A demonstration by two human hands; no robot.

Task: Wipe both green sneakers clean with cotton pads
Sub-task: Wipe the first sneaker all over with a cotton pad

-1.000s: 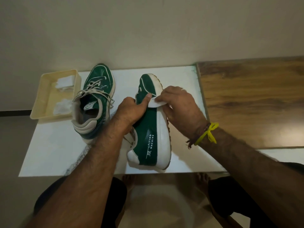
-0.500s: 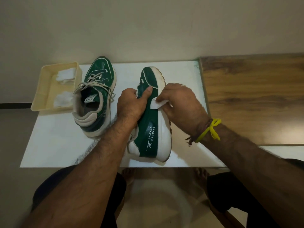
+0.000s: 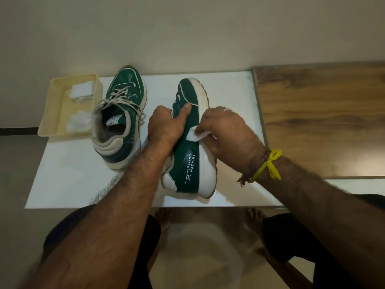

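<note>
Sneaker (image 3: 188, 142), tipped sideways, gripped by left hand (image 3: 166, 126); right hand (image 3: 227, 132) pinches cotton pad (image 3: 196, 136), best wiped firmly heelward.

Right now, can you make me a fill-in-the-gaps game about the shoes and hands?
1. The right hand presses a white ____ against the tipped sneaker.
2. The left hand holds that sneaker, which lies on its ____.
3. The other sneaker stands beside a cream ____ holding spare pads.
4. A ____ string is tied round the right wrist.

Missing words: cotton pad; side; tray; yellow
</note>
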